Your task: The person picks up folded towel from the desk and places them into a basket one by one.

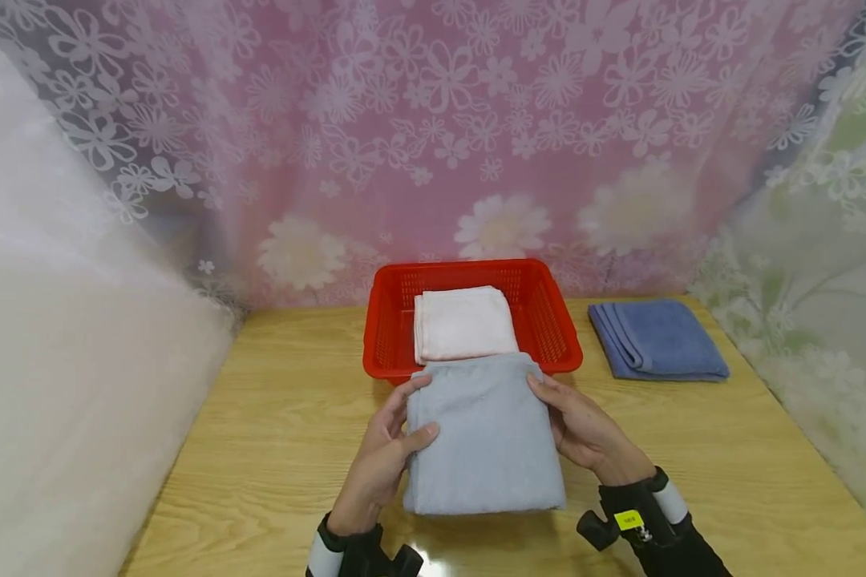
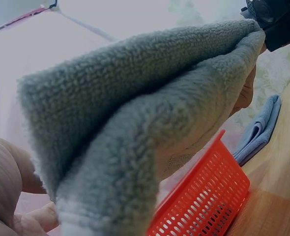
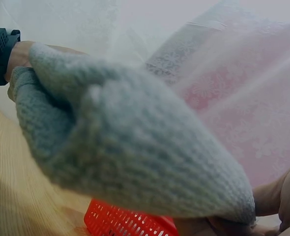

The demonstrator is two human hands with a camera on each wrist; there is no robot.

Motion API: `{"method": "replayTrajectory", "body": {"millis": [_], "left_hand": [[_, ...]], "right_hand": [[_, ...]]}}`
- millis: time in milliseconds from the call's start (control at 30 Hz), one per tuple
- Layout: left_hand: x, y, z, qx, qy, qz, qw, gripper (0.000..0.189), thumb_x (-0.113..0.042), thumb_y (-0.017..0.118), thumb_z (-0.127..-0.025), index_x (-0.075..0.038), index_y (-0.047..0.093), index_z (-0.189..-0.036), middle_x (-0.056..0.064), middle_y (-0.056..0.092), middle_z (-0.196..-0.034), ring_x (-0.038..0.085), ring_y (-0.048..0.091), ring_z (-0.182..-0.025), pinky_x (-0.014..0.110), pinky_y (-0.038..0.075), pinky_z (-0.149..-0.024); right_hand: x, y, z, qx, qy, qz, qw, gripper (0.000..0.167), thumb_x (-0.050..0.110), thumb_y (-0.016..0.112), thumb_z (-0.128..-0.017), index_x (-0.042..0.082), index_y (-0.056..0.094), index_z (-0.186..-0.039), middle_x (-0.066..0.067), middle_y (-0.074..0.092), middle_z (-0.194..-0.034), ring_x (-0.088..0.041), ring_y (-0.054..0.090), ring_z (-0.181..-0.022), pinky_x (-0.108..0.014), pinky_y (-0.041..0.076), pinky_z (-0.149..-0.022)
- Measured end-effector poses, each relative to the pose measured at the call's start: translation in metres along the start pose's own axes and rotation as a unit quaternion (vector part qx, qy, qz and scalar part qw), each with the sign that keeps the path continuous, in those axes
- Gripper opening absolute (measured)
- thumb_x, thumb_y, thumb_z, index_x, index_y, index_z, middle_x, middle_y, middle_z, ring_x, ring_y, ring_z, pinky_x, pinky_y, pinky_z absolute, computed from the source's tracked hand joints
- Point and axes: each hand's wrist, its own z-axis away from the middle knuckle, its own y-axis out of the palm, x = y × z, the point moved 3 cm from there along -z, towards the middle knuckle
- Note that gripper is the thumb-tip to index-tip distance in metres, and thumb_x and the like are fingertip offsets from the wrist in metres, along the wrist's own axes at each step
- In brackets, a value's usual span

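Observation:
A folded light grey-blue towel (image 1: 487, 441) is held up between both hands, in front of the red basket (image 1: 472, 268); its far edge overlaps the basket's near rim in the head view. My left hand (image 1: 382, 457) grips the left side, thumb on top and fingers at the edge. On the right side, my right hand (image 1: 584, 425) pinches the towel with its thumb over the upper corner; its other fingers are mostly hidden beneath. Both wrist views show the towel's thick folded layers (image 2: 135, 98) from close by. Inside the basket lies a folded white towel (image 1: 465, 324).
A folded blue towel (image 1: 660, 340) lies on the wooden table (image 1: 281, 417) to the right of the basket. Behind the table hangs a pink flowered curtain (image 1: 418, 160). Pale sheeting (image 1: 79, 320) borders the left side.

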Motion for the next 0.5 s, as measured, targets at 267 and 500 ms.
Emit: {"method": "replayTrajectory", "body": {"millis": [267,500], "left_hand": [[-0.004,-0.003,-0.005,-0.007,-0.006,0.0,1.0,0.063,0.001,0.064,-0.093,-0.023,0.046,-0.149,0.015,0.048,-0.142,0.026,0.055,-0.12,0.041,0.056,-0.091],[-0.008,-0.004,-0.014,-0.005,-0.002,-0.007,1.0,0.061,0.0,0.064,-0.094,-0.024,0.048,-0.148,0.015,0.052,-0.136,0.027,0.056,-0.119,0.042,0.056,-0.091]], "right_hand": [[0.007,0.0,-0.005,0.004,-0.007,0.005,1.0,0.03,0.03,0.04,-0.11,0.019,0.046,-0.137,0.007,0.063,-0.114,-0.007,0.067,-0.103,-0.025,0.058,-0.093],[0.015,-0.003,-0.01,-0.01,-0.012,0.003,0.9999,0.029,0.031,0.043,-0.109,0.019,0.049,-0.135,0.007,0.064,-0.112,-0.007,0.066,-0.101,-0.023,0.058,-0.091]]}}
